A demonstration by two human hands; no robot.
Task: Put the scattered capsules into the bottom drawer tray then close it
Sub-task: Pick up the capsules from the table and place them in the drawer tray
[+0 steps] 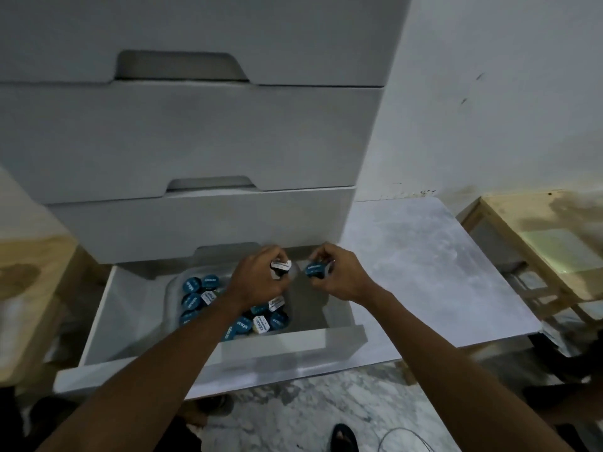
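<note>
The bottom drawer [208, 363] of a white cabinet stands pulled open. Inside it a clear plastic tray [174, 288] holds several blue and white capsules [192, 285]. Both hands hover over the drawer's back part. My left hand [257, 278] grips a white-topped capsule [280, 266]. My right hand [339, 275] grips a blue-topped capsule [316, 269]. My left forearm hides part of the tray and some capsules.
Closed white drawers [182, 138] rise above the open one. A white tabletop [424, 272] lies to the right against the wall. Wooden furniture [535, 243] stands at far right and another wooden piece [29, 275] at left. A dark sandal [344, 438] and a cable [401, 435] lie on the marble floor.
</note>
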